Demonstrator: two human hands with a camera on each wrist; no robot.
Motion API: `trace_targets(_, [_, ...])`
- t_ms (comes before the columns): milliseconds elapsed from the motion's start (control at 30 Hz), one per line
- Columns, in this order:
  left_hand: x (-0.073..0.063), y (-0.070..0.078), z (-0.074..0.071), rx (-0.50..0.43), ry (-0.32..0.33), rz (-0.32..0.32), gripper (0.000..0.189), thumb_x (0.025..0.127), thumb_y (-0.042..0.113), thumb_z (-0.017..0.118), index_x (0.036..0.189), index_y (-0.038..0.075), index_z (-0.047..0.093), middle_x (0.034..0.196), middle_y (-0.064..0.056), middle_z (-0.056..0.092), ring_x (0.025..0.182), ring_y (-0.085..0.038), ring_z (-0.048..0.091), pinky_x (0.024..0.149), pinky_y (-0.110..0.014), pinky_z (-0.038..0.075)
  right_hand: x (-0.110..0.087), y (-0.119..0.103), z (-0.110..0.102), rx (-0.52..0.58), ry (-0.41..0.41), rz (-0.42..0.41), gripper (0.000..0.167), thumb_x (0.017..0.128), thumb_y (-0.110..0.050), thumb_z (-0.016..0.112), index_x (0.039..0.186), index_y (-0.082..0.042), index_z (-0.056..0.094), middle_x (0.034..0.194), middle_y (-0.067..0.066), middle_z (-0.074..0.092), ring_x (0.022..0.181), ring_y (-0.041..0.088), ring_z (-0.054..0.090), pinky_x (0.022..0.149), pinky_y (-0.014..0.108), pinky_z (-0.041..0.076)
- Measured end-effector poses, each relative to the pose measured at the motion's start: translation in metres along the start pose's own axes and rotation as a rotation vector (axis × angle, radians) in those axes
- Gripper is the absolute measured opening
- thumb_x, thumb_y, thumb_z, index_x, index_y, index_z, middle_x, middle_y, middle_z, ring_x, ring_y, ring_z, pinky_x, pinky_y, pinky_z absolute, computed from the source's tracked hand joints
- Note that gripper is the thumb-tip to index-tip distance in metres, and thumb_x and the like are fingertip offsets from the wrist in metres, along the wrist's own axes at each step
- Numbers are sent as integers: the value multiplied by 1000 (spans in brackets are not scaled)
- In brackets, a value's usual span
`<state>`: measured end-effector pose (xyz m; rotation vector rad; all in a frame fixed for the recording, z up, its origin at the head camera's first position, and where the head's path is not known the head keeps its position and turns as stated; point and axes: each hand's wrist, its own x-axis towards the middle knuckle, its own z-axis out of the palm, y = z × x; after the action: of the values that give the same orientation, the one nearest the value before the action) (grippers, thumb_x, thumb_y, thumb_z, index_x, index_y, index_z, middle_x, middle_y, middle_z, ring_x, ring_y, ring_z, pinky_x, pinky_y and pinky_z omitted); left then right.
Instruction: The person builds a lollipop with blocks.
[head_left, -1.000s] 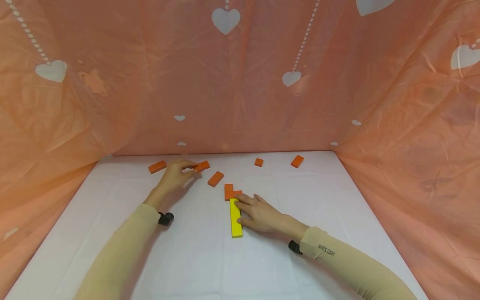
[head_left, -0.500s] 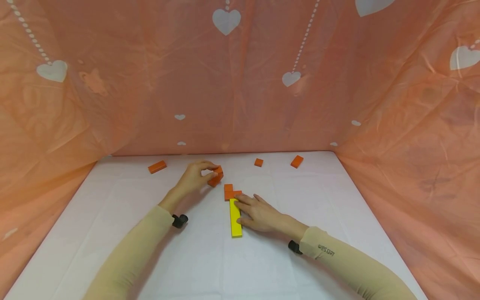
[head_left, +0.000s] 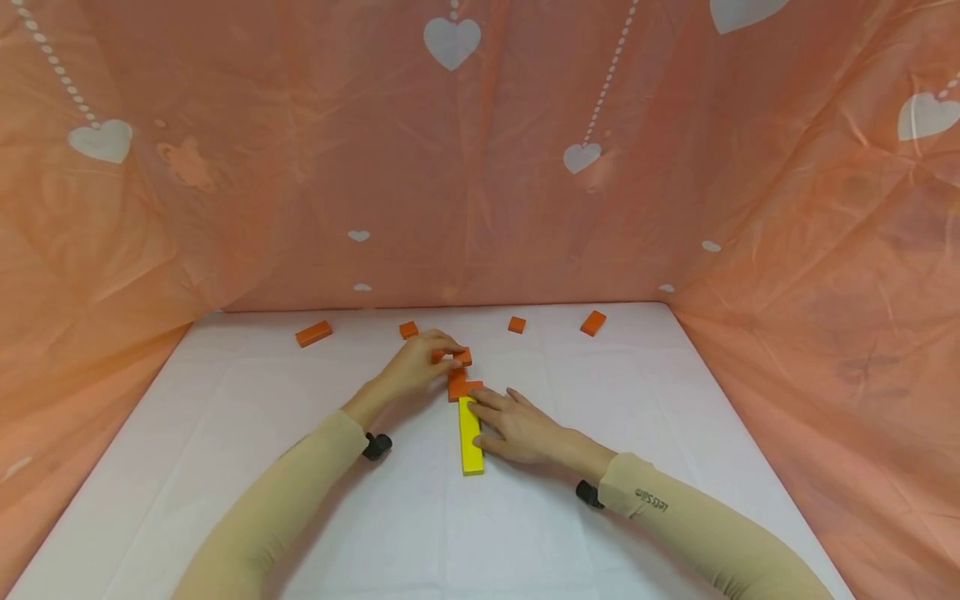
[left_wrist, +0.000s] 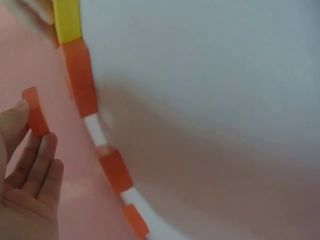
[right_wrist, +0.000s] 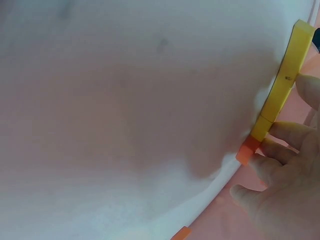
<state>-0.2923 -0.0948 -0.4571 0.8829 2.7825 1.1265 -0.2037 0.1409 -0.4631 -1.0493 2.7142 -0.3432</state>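
While the right hand (head_left: 522, 427), fingers loosely spread, touches the yellow bar (head_left: 470, 435), the left hand (head_left: 416, 365) pinches an orange block (head_left: 464, 357) beyond that bar's far end and its abutting orange pieces (head_left: 457, 389): step, apparently extending the row; next, likely careful lowering and alignment.

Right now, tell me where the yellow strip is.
In the head view, the yellow strip lies below centre on the white table, its far end against an orange block, the right hand at its right side.
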Motion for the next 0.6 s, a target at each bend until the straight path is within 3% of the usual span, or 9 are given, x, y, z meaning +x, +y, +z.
trace_targets(167, [5, -1, 8, 35, -41, 27, 25, 99, 15, 73, 122, 7, 77, 120, -6, 70, 114, -26, 64, 104, -45, 52, 0, 1, 1, -9, 3, -5, 64, 106, -40, 59, 157, -5, 45, 168, 10, 34, 154, 25, 32, 125, 59, 21])
trace_targets(467, [7, 4, 15, 87, -111, -13, 26, 99, 17, 73, 124, 8, 76, 118, -4, 68, 114, -25, 65, 104, -43, 54, -1, 1, 0, 2, 1, -13, 64, 107, -41, 58, 158, -5, 44, 167, 9, 35, 154, 27, 32, 124, 60, 22])
trace_targets(600, [8, 5, 16, 106, -122, 4, 26, 99, 17, 73, 123, 8, 76, 117, -4, 69, 112, -25, 66, 102, -42, 55, -1, 0, -1, -5, -1, -18, 64, 107, -41, 57, 158, -4, 43, 168, 10, 34, 154, 28, 32, 124, 61, 23])
